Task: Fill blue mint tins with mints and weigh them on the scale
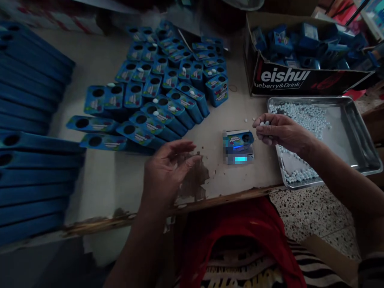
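Note:
My right hand (pixel 274 130) is closed around several small white candies (pixel 264 124), just off the left rim of a metal tray (pixel 354 132) that holds many more of them. My left hand (pixel 171 168) hovers over the table, fingers apart and nothing in them. Between my hands a small blue candy box (pixel 238 140) stands on the table, a dark round hole in its top; part of it is blurred out. Beyond my left hand are rows of blue boxes (pixel 153 86) with round holes, a few with white candies lying on top.
Stacked long blue cartons (pixel 33 172) line the left side. A black cardboard box (pixel 309 78) full of blue boxes sits behind the tray. The wooden table edge (pixel 225 197) is worn and chipped. A thin rubber band (pixel 233 88) lies near the rows.

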Demonstrator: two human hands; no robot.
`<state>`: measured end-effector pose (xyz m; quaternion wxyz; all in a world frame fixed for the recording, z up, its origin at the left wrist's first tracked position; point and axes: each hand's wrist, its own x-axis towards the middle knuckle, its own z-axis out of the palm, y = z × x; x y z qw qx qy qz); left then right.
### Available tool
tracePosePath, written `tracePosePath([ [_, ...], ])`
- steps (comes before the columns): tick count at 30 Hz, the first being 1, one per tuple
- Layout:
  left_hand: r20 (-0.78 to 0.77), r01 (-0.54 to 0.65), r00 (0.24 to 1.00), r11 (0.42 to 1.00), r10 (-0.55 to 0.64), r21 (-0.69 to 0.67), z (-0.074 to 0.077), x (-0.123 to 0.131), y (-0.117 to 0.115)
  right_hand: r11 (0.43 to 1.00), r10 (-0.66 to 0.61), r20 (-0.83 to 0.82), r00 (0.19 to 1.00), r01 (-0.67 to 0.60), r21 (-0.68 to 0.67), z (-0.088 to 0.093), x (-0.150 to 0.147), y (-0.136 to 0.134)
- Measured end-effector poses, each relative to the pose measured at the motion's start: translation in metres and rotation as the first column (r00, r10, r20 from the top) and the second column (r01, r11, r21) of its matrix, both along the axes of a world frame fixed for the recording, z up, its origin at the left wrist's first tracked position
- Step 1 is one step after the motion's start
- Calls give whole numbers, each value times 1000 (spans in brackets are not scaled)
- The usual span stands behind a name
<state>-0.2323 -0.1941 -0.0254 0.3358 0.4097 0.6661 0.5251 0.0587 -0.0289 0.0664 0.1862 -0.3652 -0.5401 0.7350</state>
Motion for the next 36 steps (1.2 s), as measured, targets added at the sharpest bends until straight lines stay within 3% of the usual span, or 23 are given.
tracePosePath([
  [6, -65, 29, 997, 996, -35, -84, -3, -6, -22, 994, 50, 82, 995, -57, 96, 12, -10, -6],
  [10, -127, 54, 990, 997, -61, -58, -11, -7, -22, 996, 10, 154, 988, -24, 91, 13, -9, -8],
  [16, -96, 52, 994, 999, -51, 9, -13, -9, -19, 991, -79, 227, 971, 52, 125, 22, -6, -12],
  [23, -65, 45, 997, 999, -46, -17, -17, -9, -19, 965, -33, 284, 958, -43, 259, 23, -3, -13],
  [30, -62, 121, 991, 992, -118, 37, -15, 4, -8, 986, -51, 252, 966, 9, 167, 30, -12, -14],
  [33, -67, 156, 986, 983, -150, 98, -16, 15, 1, 980, -105, 233, 967, 61, 187, 31, 6, -9],
  [36, -91, 170, 983, 981, -161, 96, -23, 29, 11, 913, -184, 365, 913, 21, 408, 22, 45, 4],
])
